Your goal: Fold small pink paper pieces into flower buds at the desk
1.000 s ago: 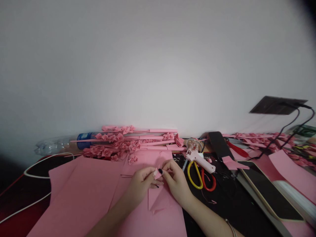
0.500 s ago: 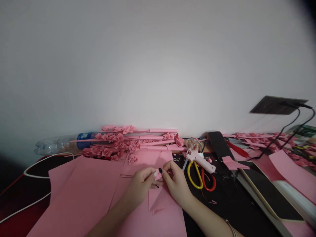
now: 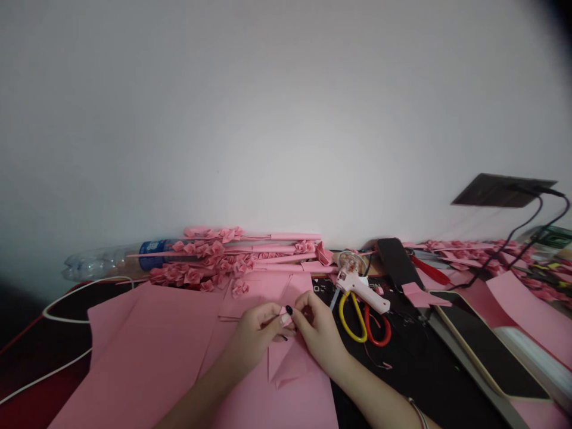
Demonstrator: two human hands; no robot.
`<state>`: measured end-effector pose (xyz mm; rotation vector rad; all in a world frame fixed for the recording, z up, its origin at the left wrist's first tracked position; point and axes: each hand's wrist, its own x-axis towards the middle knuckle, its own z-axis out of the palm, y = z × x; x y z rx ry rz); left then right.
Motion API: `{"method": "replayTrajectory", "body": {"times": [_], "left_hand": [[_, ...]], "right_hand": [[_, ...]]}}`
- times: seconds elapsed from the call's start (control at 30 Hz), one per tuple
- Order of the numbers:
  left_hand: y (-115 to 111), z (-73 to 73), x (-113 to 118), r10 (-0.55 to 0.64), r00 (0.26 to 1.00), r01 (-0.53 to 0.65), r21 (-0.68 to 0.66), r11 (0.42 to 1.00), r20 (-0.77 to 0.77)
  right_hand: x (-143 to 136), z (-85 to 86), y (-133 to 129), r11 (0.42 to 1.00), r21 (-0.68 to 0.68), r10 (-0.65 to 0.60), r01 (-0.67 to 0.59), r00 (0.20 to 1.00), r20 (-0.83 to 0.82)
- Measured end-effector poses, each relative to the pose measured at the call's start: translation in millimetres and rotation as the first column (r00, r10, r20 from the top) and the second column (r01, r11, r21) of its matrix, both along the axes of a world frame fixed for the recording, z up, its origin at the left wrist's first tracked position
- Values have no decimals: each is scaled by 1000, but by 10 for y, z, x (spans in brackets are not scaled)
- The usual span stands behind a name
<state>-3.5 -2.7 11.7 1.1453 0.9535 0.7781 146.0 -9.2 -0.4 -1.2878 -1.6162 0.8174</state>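
Note:
Between my two hands is a small folded piece of pink paper point(image 3: 285, 317), mostly covered by fingertips. My left hand point(image 3: 258, 329) pinches it from the left with thumb and fingers. From the other side my right hand point(image 3: 318, 330) closes on it, thumb and forefinger bent together. Both hands are held above pink paper sheets point(image 3: 268, 399). A small pink paper flower point(image 3: 240, 288) lies just beyond them. Right of my right hand are scissors point(image 3: 354, 319) with one yellow and one red handle, partly under a white glue gun point(image 3: 364, 290).
Pink paper flowers on stems point(image 3: 210, 256) lie along the wall beside a plastic bottle point(image 3: 102, 262). At right are a phone point(image 3: 489, 345), a dark device point(image 3: 397, 259) and more flowers point(image 3: 482, 250). A white cable point(image 3: 67, 320) loops at left; dark cords point(image 3: 513, 238) hang from a wall socket point(image 3: 496, 189).
My fingertips have shifted slightly on the pink paper piece, and less of it shows now. The other things lie as before.

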Motion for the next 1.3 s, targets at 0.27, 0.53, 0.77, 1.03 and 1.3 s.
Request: {"method": "replayTrajectory", "body": {"times": [0.27,0.53,0.77,1.03,1.3], "left_hand": [[33,76,-11,43,999,-44,-80,996,-10],[34,28,-14,16,1000,-15,-78,997,20],[22,3,3,11,1000,-10,-41,999,23],[14,-15,-11,-24,1000,24,42,999,-12],[13,-42,-25,-57,996,65,122,990,-66]], "right_hand": [[21,24,10,997,-48,55,-58,997,-57],[8,55,2,990,2,137,-138,987,83],[14,29,-6,985,13,168,-171,977,131],[20,1,-32,991,-21,136,-135,989,53],[28,15,3,998,-32,62,-62,998,1]]}}
